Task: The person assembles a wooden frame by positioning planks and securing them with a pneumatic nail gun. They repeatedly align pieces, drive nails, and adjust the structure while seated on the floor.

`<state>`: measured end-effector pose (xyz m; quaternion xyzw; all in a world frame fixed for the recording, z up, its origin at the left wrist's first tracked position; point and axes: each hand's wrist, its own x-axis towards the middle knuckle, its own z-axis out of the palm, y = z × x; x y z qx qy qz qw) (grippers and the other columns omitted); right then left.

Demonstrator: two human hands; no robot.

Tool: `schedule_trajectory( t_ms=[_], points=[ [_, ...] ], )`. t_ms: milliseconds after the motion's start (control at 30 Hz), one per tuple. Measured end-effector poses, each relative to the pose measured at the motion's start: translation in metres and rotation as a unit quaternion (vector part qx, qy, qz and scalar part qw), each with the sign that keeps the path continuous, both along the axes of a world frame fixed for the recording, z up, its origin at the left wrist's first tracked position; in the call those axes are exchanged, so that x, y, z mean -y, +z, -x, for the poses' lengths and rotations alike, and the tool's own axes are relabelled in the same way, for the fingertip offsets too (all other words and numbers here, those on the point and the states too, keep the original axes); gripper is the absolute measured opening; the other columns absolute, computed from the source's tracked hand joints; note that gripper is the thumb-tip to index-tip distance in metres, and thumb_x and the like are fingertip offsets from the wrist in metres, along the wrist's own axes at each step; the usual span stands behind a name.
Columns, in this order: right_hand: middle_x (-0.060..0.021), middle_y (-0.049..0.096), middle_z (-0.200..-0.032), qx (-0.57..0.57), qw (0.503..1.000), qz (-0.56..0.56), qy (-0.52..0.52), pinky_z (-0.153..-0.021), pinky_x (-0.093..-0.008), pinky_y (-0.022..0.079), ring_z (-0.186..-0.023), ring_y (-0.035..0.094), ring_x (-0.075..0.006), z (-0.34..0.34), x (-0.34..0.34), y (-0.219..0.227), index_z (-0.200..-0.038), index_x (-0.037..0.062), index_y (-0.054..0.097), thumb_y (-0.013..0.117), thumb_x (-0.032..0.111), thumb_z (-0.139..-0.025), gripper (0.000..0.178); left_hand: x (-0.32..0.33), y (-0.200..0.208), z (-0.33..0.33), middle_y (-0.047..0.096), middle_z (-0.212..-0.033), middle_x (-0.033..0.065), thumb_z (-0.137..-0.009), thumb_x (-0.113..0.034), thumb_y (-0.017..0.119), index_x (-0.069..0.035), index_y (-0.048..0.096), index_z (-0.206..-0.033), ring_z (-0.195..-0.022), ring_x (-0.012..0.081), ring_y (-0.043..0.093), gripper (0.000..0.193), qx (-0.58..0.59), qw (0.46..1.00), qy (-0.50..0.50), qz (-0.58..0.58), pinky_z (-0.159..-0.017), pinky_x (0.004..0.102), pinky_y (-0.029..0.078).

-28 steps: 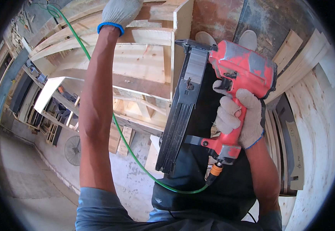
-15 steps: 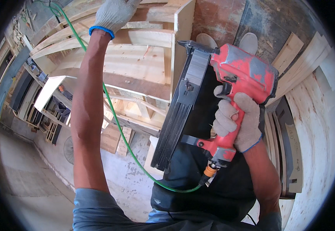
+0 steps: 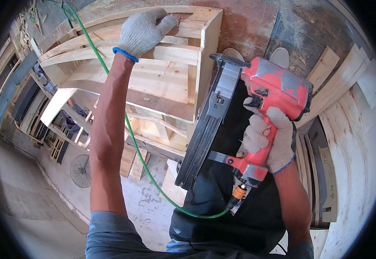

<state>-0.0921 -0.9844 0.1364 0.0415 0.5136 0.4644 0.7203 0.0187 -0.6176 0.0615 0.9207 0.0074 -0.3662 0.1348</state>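
My right hand (image 3: 266, 138), in a pale knit glove, is closed around the handle of a red nail gun (image 3: 278, 88) with worn grey patches. Its long black magazine (image 3: 205, 129) slants down to the left, and its nose points up and away from me. A green air hose (image 3: 153, 181) joins the gun at an orange fitting. My left hand (image 3: 144, 32), gloved with a blue cuff, reaches over the curved rails of a wooden frame (image 3: 170, 54). The thumb stands apart from the fingers; whether they touch the wood I cannot tell.
Pale boards (image 3: 348, 82) and a large plywood sheet (image 3: 348, 151) lean at the right. Wood offcuts (image 3: 134, 164) lie on the floor beneath the frame. A round fan (image 3: 81, 170) stands at lower left, with stacked timber (image 3: 26, 105) beyond it.
My left hand has come back toward me and to the right over the frame. The nail gun stays in my right hand, while the whole view has shifted slightly.
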Motion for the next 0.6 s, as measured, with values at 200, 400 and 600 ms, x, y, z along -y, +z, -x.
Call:
schedule_trajectory(
  t_ms=[200, 400, 600],
  points=[
    [0.0053, 0.042, -0.063, 0.031, 0.999, 0.032, 0.001, -0.050, -0.0316, 0.034, -0.047, 0.039, -0.0106, -0.009, 0.005, -0.005, -0.138, 0.0058, 0.054, 0.063, 0.042, -0.094, 0.058, 0.002, 0.003, 0.009, 0.068, -0.066, 0.0064, -0.101, -0.059, 0.043, -0.012, 0.073, -0.078, -0.066, 0.0264, 0.067, 0.060, 0.071, 0.996, 0.048, -0.001, -0.066, 0.0396, 0.050],
    [0.0059, 0.042, -0.063, 0.052, 0.998, 0.046, -0.007, -0.047, -0.0313, 0.033, -0.045, 0.037, -0.0094, -0.016, 0.005, -0.006, -0.139, 0.0070, 0.052, 0.063, 0.042, -0.095, 0.057, 0.008, 0.006, 0.007, 0.067, -0.063, 0.0062, -0.101, -0.060, 0.042, -0.013, 0.072, -0.071, -0.064, 0.0274, 0.067, 0.064, 0.053, 0.996, 0.056, -0.039, -0.064, 0.0405, 0.049],
    [0.0023, 0.041, -0.055, 0.062, 0.997, 0.029, 0.031, -0.048, -0.0312, 0.032, -0.045, 0.035, -0.0134, -0.026, 0.000, -0.005, -0.086, 0.0121, 0.057, 0.063, 0.052, -0.092, 0.041, 0.003, 0.002, 0.008, 0.066, -0.062, 0.0059, -0.101, -0.060, 0.042, -0.013, 0.072, -0.070, -0.063, 0.0281, 0.067, 0.064, 0.070, 0.996, 0.040, -0.043, -0.064, 0.0409, 0.049]
  ],
)
